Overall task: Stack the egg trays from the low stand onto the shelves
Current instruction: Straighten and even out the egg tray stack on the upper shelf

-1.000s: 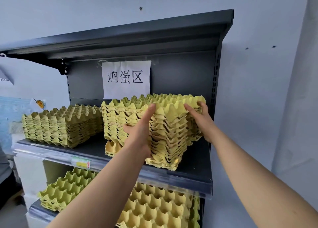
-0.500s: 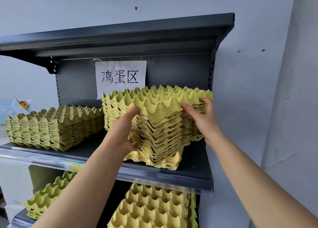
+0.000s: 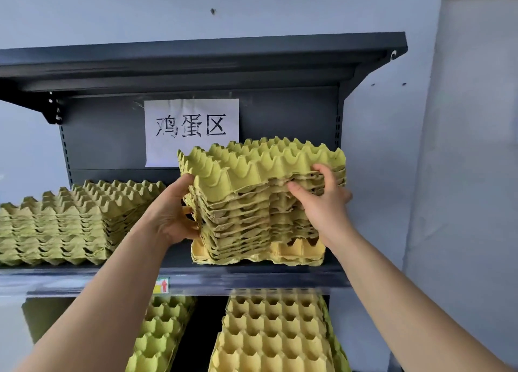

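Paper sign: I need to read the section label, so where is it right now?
Head view: the paper sign hangs on the dark back panel, under the top shelf, just above-left of the right-hand egg tray stack.

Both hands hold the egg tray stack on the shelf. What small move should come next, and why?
Probably nudge the upper trays square over the lowest ones. The egg tray stack sits on the shelf, but its layers look skewed while the left hand and right hand grip its sides.

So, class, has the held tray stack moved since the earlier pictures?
Yes. The tray stack moved right: its left edge was under the paper sign's left edge, now near its middle.
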The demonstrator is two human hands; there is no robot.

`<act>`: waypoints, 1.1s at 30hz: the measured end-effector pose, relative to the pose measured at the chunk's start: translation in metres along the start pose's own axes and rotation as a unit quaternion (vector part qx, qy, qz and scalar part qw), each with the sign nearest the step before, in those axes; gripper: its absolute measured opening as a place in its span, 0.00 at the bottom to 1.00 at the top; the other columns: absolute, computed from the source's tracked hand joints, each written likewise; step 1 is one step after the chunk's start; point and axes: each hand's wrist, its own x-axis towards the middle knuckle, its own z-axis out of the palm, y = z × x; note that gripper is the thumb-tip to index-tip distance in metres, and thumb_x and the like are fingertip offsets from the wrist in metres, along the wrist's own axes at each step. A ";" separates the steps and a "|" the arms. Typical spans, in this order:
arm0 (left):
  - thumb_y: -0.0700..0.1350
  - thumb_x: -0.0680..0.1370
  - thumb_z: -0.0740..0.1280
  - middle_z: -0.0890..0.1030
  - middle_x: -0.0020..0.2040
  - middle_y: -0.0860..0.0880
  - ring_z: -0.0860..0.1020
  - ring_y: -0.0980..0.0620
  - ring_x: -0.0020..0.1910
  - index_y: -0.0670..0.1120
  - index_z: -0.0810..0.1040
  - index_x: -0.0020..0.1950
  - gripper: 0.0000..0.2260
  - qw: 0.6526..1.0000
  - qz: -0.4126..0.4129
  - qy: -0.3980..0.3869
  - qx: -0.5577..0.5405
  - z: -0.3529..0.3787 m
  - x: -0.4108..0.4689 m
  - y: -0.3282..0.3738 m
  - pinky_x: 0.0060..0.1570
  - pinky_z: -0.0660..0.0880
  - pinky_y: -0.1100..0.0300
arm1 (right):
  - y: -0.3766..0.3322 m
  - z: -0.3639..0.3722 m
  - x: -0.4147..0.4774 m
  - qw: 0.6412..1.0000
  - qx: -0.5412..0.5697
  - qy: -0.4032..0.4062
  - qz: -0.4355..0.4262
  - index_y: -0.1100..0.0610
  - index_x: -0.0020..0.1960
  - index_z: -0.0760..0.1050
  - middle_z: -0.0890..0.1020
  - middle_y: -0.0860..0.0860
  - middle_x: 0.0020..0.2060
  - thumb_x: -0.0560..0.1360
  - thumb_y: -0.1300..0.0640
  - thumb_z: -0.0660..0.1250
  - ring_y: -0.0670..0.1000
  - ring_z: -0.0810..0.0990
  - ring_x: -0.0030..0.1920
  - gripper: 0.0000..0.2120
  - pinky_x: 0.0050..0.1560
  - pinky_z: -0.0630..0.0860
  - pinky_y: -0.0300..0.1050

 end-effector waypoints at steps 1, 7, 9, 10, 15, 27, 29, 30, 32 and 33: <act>0.55 0.72 0.70 0.76 0.59 0.39 0.74 0.34 0.62 0.47 0.79 0.58 0.18 1.000 -0.010 -0.006 0.009 -0.005 0.002 0.001 0.52 0.76 0.38 | 0.001 0.003 -0.003 1.000 -0.009 0.004 0.003 0.37 0.67 0.64 0.58 0.52 0.63 0.72 0.43 0.71 0.50 0.71 0.50 0.27 0.47 0.67 0.40; 0.65 0.72 0.68 0.78 0.60 0.39 0.76 0.34 0.58 0.49 0.79 0.57 0.23 0.999 -0.019 0.001 0.047 -0.017 0.009 0.001 0.51 0.76 0.39 | 0.005 0.007 -0.005 0.989 -0.131 0.072 0.007 0.39 0.71 0.58 0.59 0.55 0.64 0.74 0.39 0.66 0.54 0.73 0.56 0.30 0.45 0.71 0.40; 0.68 0.74 0.63 0.81 0.57 0.42 0.78 0.39 0.55 0.51 0.80 0.56 0.23 0.998 -0.001 -0.012 0.060 -0.015 0.007 -0.004 0.55 0.75 0.41 | 0.008 0.003 0.002 0.980 -0.176 0.078 0.042 0.37 0.73 0.51 0.59 0.57 0.65 0.71 0.32 0.64 0.60 0.67 0.63 0.37 0.58 0.70 0.53; 0.69 0.75 0.61 0.81 0.55 0.44 0.79 0.41 0.53 0.53 0.80 0.56 0.24 0.998 0.002 -0.017 0.066 -0.014 0.005 -0.006 0.54 0.76 0.42 | 0.010 0.001 0.006 0.979 -0.182 0.070 0.058 0.36 0.74 0.47 0.59 0.57 0.68 0.69 0.30 0.63 0.62 0.65 0.66 0.40 0.62 0.68 0.58; 0.75 0.64 0.67 0.77 0.64 0.47 0.77 0.41 0.58 0.58 0.69 0.70 0.39 0.992 0.030 -0.028 0.121 -0.013 0.000 -0.020 0.51 0.76 0.38 | 0.013 -0.003 0.016 0.997 -0.062 0.015 0.049 0.37 0.76 0.39 0.53 0.51 0.78 0.67 0.29 0.65 0.58 0.57 0.75 0.49 0.70 0.59 0.60; 0.56 0.73 0.73 0.84 0.57 0.49 0.84 0.46 0.53 0.55 0.67 0.72 0.30 0.986 0.147 -0.064 0.039 -0.020 0.019 -0.028 0.48 0.81 0.47 | 0.019 -0.008 0.016 0.996 0.064 0.032 0.048 0.40 0.74 0.52 0.62 0.46 0.74 0.61 0.27 0.71 0.53 0.63 0.72 0.49 0.69 0.63 0.60; 0.51 0.78 0.68 0.85 0.54 0.47 0.84 0.46 0.51 0.52 0.73 0.66 0.17 0.984 0.158 -0.076 0.032 -0.020 0.019 -0.025 0.40 0.81 0.52 | 0.022 -0.007 0.007 0.995 0.076 0.052 0.030 0.41 0.75 0.53 0.63 0.44 0.73 0.64 0.30 0.71 0.51 0.64 0.71 0.47 0.68 0.64 0.56; 0.49 0.79 0.67 0.85 0.54 0.47 0.85 0.46 0.50 0.51 0.74 0.65 0.14 0.983 0.164 -0.079 0.028 -0.021 0.022 -0.023 0.38 0.81 0.54 | 0.023 -0.007 0.003 0.995 0.081 0.060 0.018 0.42 0.74 0.53 0.64 0.44 0.72 0.65 0.31 0.71 0.50 0.64 0.71 0.45 0.68 0.64 0.55; 0.49 0.80 0.66 0.85 0.55 0.46 0.84 0.46 0.51 0.50 0.75 0.65 0.14 0.981 0.170 -0.088 0.029 -0.025 0.029 -0.019 0.39 0.81 0.54 | 0.023 -0.005 -0.006 0.994 0.088 0.071 0.002 0.42 0.74 0.55 0.66 0.42 0.71 0.66 0.33 0.71 0.49 0.65 0.70 0.43 0.68 0.65 0.54; 0.51 0.79 0.66 0.84 0.56 0.45 0.83 0.45 0.53 0.49 0.75 0.66 0.16 0.981 0.171 -0.087 0.034 -0.028 0.035 -0.018 0.42 0.81 0.53 | 0.022 -0.003 -0.009 0.993 0.089 0.072 -0.002 0.42 0.73 0.55 0.65 0.42 0.71 0.66 0.34 0.71 0.49 0.65 0.70 0.42 0.68 0.65 0.54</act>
